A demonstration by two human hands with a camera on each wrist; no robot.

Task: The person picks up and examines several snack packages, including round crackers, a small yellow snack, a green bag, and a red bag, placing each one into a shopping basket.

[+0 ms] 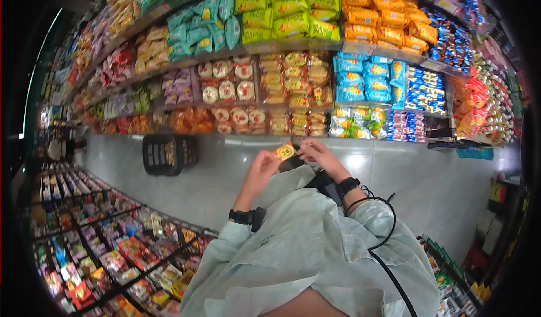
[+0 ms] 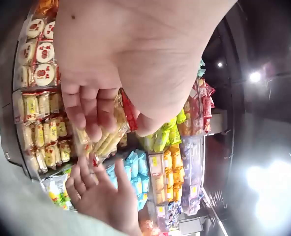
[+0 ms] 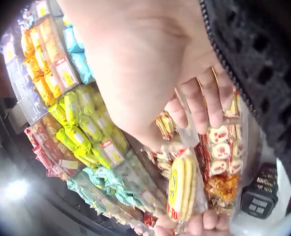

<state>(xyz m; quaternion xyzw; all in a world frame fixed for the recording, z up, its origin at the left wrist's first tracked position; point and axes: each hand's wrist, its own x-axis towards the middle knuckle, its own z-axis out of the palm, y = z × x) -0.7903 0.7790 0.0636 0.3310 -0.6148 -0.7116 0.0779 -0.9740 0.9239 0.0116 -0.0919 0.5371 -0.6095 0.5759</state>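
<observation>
A small yellow-and-red snack packet [image 1: 285, 151] is held up in front of the shelves by both hands. My left hand [image 1: 264, 163] grips its left end, fingers curled round it; the left wrist view shows the packet [image 2: 113, 130] between those fingers and the thumb. My right hand [image 1: 315, 150] pinches the packet's other end. In the right wrist view the packet [image 3: 181, 184] hangs below the right fingers [image 3: 204, 105], clear wrapper showing yellow biscuits inside, with left fingertips [image 3: 204, 222] at its lower end.
Shelves [image 1: 293, 49] of bagged snacks fill the wall ahead. A black shopping basket [image 1: 168, 153] stands on the grey floor at the left. A low display [image 1: 107, 243] of small packets lies at my lower left. Another rack [image 1: 484, 102] stands to the right.
</observation>
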